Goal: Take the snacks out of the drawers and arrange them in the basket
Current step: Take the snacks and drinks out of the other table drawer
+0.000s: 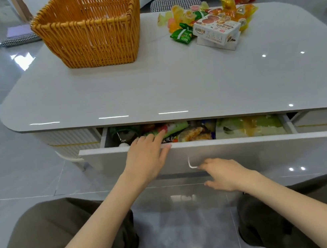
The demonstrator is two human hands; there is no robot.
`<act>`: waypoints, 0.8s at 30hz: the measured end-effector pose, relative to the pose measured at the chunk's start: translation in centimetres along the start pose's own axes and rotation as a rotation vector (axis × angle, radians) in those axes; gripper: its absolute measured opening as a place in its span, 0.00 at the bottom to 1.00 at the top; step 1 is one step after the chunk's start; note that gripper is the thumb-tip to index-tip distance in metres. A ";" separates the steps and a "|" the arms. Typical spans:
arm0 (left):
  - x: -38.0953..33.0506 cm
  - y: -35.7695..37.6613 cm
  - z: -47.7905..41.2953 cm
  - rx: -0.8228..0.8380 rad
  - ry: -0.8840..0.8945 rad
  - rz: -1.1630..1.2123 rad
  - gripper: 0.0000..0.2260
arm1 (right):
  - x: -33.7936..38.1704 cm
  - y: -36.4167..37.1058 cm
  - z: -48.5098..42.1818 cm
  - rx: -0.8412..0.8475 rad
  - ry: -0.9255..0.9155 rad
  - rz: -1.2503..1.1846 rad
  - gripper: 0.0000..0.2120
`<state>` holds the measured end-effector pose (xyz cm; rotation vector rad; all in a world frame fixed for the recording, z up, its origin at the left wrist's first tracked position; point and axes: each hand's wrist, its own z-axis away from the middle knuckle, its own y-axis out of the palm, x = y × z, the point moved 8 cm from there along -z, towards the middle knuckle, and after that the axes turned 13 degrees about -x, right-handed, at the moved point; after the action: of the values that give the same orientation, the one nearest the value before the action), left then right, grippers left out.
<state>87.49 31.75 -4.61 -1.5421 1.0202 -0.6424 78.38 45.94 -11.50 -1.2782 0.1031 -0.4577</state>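
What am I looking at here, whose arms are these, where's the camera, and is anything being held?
There is no machine: these are a person's two bare hands, filmed by one camera worn on the head, looking forward and down. The left hand reaches over the front of an open drawer, its straight fingers touching the snack packets inside. The right hand is close to the drawer's small handle, fingers relaxed. Neither holds anything. On the white table above stand a wicker basket and, to its right, a pile of snacks, including a white box.
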 end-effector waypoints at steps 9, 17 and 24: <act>-0.8 0.2 0.9 0.087 0.043 -0.089 0.19 | 1.5 -8.0 2.4 -0.412 -0.051 -0.099 0.10; -1.2 1.7 1.1 0.180 0.075 -0.062 0.16 | 0.8 -5.2 0.4 -0.315 -0.058 -0.004 0.16; -0.4 6.8 1.3 0.403 0.011 -0.038 0.31 | -0.2 0.5 -2.4 -0.034 -0.101 -0.005 0.26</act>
<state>86.63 32.71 -11.38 -1.2062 0.8107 -0.8283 77.54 44.00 -12.72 -1.3331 0.0230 -0.3969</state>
